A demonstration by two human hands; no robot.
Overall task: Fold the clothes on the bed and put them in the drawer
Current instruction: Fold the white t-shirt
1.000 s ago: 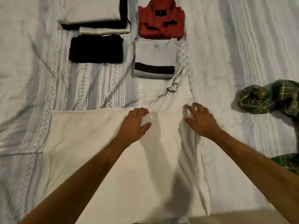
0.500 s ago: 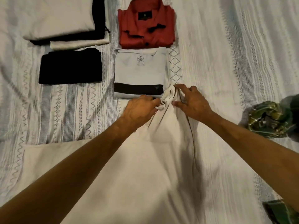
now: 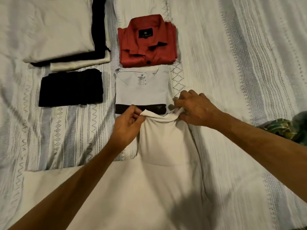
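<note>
The cream garment lies flat on the bed. The left hand and right hand each pinch its far end, probably to pull it straight for folding.

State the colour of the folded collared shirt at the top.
Red collared shirt, with a black neck label; head view.

A second ago both hands lay flat on the cream garment. Now the left hand and right hand pinch its far edge, having reached toward 12 o'clock and spread the bunched sleeve end between them, lifted over the grey shirt's near edge.
</note>
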